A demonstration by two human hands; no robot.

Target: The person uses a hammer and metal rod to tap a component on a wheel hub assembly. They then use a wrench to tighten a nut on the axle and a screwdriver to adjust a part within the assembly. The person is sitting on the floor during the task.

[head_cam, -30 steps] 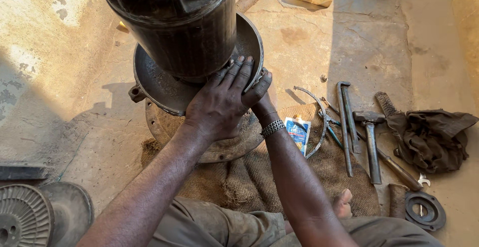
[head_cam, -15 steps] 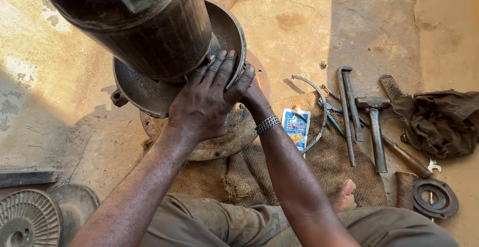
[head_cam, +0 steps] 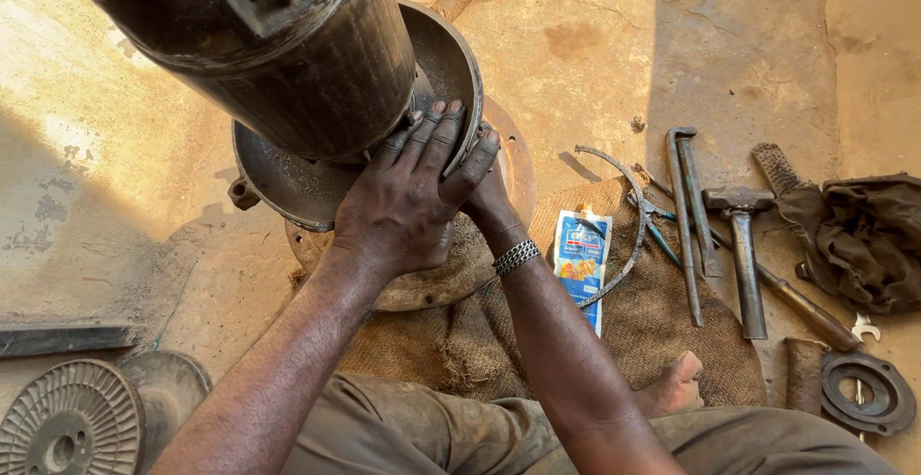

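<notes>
Both hands have slid a little to the left with the big black metal drum (head_cam: 288,62), which now leans more. 1 drum stands on 1 round metal dish (head_cam: 288,187) at the left edge of the sack mat (head_cam: 652,331). The left hand (head_cam: 403,206) lies flat and open on the drum and dish, fingers (head_cam: 443,139) spread, clenching nothing. The right hand (head_cam: 484,192) is tucked under it, so I cannot tell its grip. On the mat lie 1 small packet (head_cam: 581,262), 1 hammer (head_cam: 743,245), and 2 long metal bars (head_cam: 689,216). 1 dark cloth (head_cam: 873,235) sits past the mat's right edge.
</notes>
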